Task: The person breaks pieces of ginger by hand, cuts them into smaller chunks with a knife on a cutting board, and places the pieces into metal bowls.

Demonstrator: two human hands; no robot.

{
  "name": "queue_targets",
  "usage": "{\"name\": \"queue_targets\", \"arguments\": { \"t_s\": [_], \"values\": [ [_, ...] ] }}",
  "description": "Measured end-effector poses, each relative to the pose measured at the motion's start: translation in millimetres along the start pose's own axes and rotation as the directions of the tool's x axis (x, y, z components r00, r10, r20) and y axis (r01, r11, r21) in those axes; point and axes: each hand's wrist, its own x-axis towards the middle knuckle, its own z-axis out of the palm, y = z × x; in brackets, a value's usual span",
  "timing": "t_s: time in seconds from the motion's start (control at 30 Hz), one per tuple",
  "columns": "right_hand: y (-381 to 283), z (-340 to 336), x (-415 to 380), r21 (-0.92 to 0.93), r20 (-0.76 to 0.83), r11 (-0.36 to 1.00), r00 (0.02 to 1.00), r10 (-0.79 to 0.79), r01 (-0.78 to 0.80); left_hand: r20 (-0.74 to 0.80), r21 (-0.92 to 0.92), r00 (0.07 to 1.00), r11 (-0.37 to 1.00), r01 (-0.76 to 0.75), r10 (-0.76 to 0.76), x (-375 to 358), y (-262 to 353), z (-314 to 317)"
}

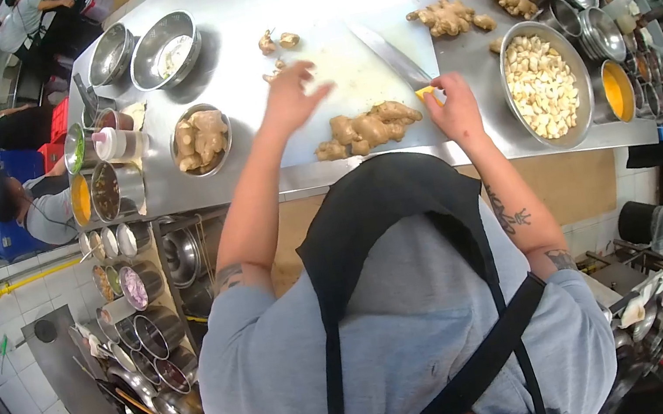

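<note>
- The left hand (297, 102), fingers spread, holds nothing over the white board (355, 89).
- The right hand (454, 110) grasps the yellow-handled steel knife (390, 52).
- The knobby light-brown ginger root (371, 128) lies between both hands, nearer to the body.

Ginger (371, 131) on a cutting board (354, 83), knife (390, 53) beyond it, ginger-filled bowl (228, 148) left, basin (582, 78) of what looks like garlic (541, 86) right

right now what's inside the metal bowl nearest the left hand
The metal bowl holds knobbly ginger pieces. They cover its bottom, so anything beneath them can't be seen.
</note>
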Motion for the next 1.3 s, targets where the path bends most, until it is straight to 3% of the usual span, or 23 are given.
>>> {"name": "queue_targets", "arguments": {
  "t_s": [0.07, 0.17, 0.27, 0.37, 0.47, 0.53, 0.67, 0.7, 0.8, 1.0, 1.2, 1.3],
  "values": [
    [11, 2, -4, -0.113, 0.072, 0.994, 0.997, 0.006, 0.002, 0.154, -0.022, 0.981, 0.993, -0.12, 0.122, -32, -5, 31],
    [12, 3, -3, -0.172, 0.23, 0.982, 0.966, 0.12, -0.081, 0.191, 0.233, 0.957, 0.937, -0.261, 0.219, -43, -24, 66],
    [16, 11, -7, -0.184, 0.28, 0.976, 0.945, 0.166, -0.117, 0.478, 0.183, 0.878, 0.973, -0.137, 0.034, -35, -9, 55],
    [15, 11, -8, -0.116, 0.27, 0.978, 0.942, 0.198, -0.173, 0.383, 0.107, 0.906, 0.966, -0.235, 0.178, -43, -22, 67],
    [-6, -4, -13, 0.027, 0.228, 0.976, 0.952, 0.205, -0.216, 0.379, -0.068, 0.925, 0.998, -0.016, 0.04, -49, -8, 61],
    [-37, -18, -17, 0.131, 0.21, 0.967, 0.959, 0.189, -0.219, 0.261, -0.087, 0.964, 0.996, -0.03, 0.052, -43, 3, 55],
    [-69, -35, -18, 0.077, 0.278, 0.991, 0.957, 0.08, -0.105, 0.148, -0.129, 0.988, 0.991, -0.022, 0.041, -20, 34, 46],
    [-70, -35, -20, 0.052, 0.271, 0.998, 0.962, 0.02, -0.035, 0.091, -0.095, 0.988, 0.988, -0.119, 0.128, -15, 35, 47],
    [-71, -25, -24, -0.042, 0.222, 0.995, 0.972, -0.08, 0.091, 0.041, -0.096, 0.98, 0.977, -0.192, 0.197, -7, 36, 56],
    [-68, -17, -20, -0.122, 0.241, 0.988, 0.968, -0.064, 0.096, 0.136, -0.08, 0.978, 0.986, -0.146, 0.156, -1, 45, 43],
    [-66, -11, -17, -0.174, 0.325, 0.982, 0.946, -0.012, 0.072, 0.136, -0.008, 0.989, 0.999, 0.053, -0.052, 12, 33, 40],
    [-76, -18, -16, -0.226, 0.357, 0.973, 0.933, 0.039, 0.046, 0.194, -0.046, 0.979, 0.996, 0.073, -0.063, 19, 25, 43]
  ]
}}
